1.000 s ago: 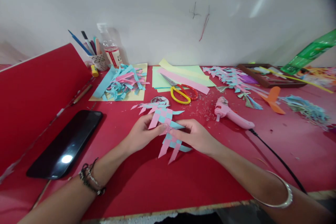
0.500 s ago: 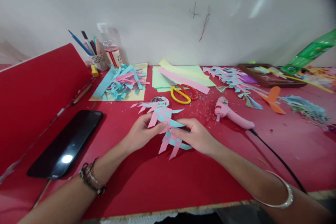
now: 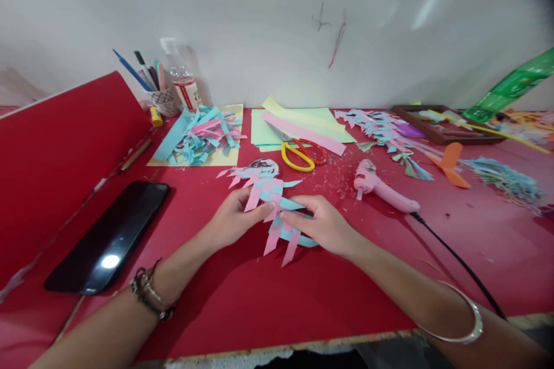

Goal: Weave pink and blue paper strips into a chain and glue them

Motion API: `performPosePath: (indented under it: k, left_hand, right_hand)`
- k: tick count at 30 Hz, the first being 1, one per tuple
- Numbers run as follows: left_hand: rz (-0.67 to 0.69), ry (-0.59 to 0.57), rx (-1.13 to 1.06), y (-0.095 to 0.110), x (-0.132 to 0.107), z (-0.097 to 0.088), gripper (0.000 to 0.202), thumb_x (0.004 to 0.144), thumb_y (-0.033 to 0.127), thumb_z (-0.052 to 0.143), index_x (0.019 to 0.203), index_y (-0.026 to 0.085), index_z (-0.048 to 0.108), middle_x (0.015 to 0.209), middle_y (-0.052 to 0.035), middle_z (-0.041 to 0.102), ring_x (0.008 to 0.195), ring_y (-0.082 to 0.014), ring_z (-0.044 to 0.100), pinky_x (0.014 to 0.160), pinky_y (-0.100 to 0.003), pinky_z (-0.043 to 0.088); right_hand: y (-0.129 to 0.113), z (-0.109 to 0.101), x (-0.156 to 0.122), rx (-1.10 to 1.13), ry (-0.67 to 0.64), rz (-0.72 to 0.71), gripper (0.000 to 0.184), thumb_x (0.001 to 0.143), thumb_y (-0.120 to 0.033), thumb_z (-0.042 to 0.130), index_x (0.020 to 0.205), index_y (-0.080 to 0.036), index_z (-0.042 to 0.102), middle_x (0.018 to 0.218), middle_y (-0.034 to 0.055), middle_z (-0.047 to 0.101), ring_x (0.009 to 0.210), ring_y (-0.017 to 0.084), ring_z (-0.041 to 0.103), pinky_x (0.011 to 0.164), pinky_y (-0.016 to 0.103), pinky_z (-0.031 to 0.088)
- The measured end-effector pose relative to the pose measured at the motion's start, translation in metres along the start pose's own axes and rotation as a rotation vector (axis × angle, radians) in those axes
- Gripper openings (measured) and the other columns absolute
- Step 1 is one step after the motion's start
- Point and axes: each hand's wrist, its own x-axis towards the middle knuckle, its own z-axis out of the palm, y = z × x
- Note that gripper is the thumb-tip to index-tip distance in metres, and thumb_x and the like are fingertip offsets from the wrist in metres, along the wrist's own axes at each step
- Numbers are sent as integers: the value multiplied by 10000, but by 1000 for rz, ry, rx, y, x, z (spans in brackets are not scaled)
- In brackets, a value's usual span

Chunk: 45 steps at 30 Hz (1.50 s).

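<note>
Between both hands is a woven paper strip chain (image 3: 272, 189) of pink and light blue, its loose ends sticking out to the sides and down. My left hand (image 3: 236, 216) pinches it from the left, thumb on top. On the other side my right hand (image 3: 322, 225) grips it, thumb tip near the left thumb; its fingers are partly hidden behind the paper. The chain's far end lies by a round item with dark lines (image 3: 265, 166). Just beyond rest scissors (image 3: 298, 155) with one yellow and one red handle.
A pink glue gun (image 3: 385, 187) with a black cord lies on the right, a black phone (image 3: 108, 236) on the left. Behind are cut paper strips (image 3: 201, 135), coloured sheets (image 3: 329, 118), a finished-looking woven piece (image 3: 372, 127), a brown tray (image 3: 459, 135) and a bottle (image 3: 184, 78).
The lower pink ends of the woven chain have shifted slightly down and to the right. Both hands keep their hold in nearly the same place.
</note>
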Motion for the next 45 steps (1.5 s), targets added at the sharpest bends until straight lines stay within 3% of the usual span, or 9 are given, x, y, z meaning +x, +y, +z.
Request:
performPosePath:
  k: [4, 8, 11, 17, 27, 34, 40, 45]
  left_hand:
    - [3, 16, 42, -1, 0, -1, 164, 703, 299, 560, 688, 136, 574, 671, 17, 602, 611, -99, 536, 559, -176, 416]
    - [27, 79, 117, -1, 1, -5, 205, 709, 328, 557, 775, 139, 600, 767, -7, 631, 723, -132, 563, 648, -198, 434]
    - [16, 118, 143, -2, 2, -8, 232, 706, 353, 556, 788, 141, 601, 779, -15, 639, 735, -146, 570, 661, -215, 440]
    - [-23, 155, 138, -4, 2, -9, 268, 687, 399, 564, 767, 145, 596, 723, -8, 640, 678, -144, 576, 628, -222, 449]
    - [-19, 119, 64, -1, 1, -8, 263, 688, 396, 574, 771, 151, 615, 759, -13, 665, 728, -161, 600, 665, -236, 463]
    - [-75, 128, -213, -9, 0, -7, 220, 656, 355, 625, 781, 173, 626, 735, -9, 658, 699, -146, 605, 660, -246, 469]
    - [-107, 211, -457, -8, 2, -6, 190, 581, 299, 678, 671, 154, 594, 662, 5, 618, 650, -124, 583, 653, -252, 472]
    - [-84, 199, -510, -9, 4, -7, 188, 594, 314, 656, 675, 168, 568, 677, 3, 612, 707, -136, 591, 685, -247, 473]
  right_hand:
    - [0, 0, 0, 24, -9, 21, 249, 737, -352, 526, 837, -143, 619, 708, 5, 604, 647, 125, 543, 583, 228, 420]
    - [-1, -1, 1, 84, -42, 15, 320, 713, -362, 563, 969, -172, 584, 881, 25, 625, 797, 163, 574, 668, 257, 444]
    - [0, -1, 2, 95, 39, 12, 309, 731, -369, 540, 985, -196, 575, 959, 33, 620, 882, 171, 565, 748, 279, 435]
    - [4, -6, 4, 29, 341, -49, 255, 803, -359, 424, 789, -192, 616, 718, 5, 598, 699, 121, 547, 661, 241, 427]
    - [4, -5, 5, 4, 341, -33, 168, 715, -318, 531, 734, -167, 602, 719, 14, 612, 675, 132, 548, 616, 250, 419]
    - [6, -6, 6, 88, 327, -30, 169, 749, -331, 512, 787, -186, 592, 819, 21, 616, 756, 134, 557, 673, 249, 424]
    - [4, -8, 4, 41, 369, -25, 231, 796, -365, 443, 769, -181, 580, 606, -22, 500, 569, 96, 467, 546, 214, 369]
    - [4, -8, 4, 13, 392, -42, 250, 797, -391, 445, 695, -183, 542, 534, -38, 436, 502, 84, 417, 488, 205, 337]
